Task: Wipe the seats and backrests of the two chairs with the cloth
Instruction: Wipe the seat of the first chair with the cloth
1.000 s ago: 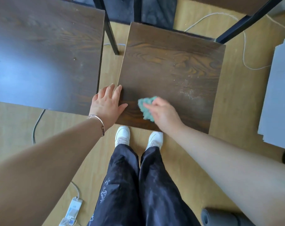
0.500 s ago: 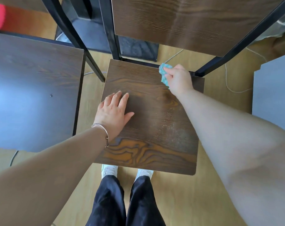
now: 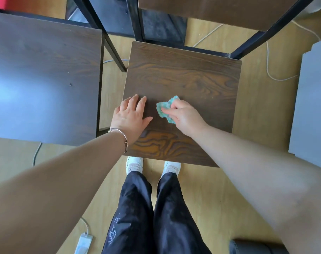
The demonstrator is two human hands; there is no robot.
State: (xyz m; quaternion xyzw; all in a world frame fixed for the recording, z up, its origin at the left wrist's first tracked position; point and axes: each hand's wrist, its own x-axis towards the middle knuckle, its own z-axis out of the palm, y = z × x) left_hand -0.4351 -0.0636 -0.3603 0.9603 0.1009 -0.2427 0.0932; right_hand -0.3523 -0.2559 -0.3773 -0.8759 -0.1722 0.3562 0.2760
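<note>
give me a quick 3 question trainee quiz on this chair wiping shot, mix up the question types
1. True or false: the left hand holds the cloth.
2. Multiple choice: where does the cloth touch? A) the left chair seat B) the right chair seat C) the backrest
3. Fill in: the bracelet sits on the ____ wrist.

Key
1. False. The right hand pinches the cloth in its fingers; the left hand lies flat on the seat.
2. B
3. left

Bright daylight, seat glare, wide-angle edge distortion
</note>
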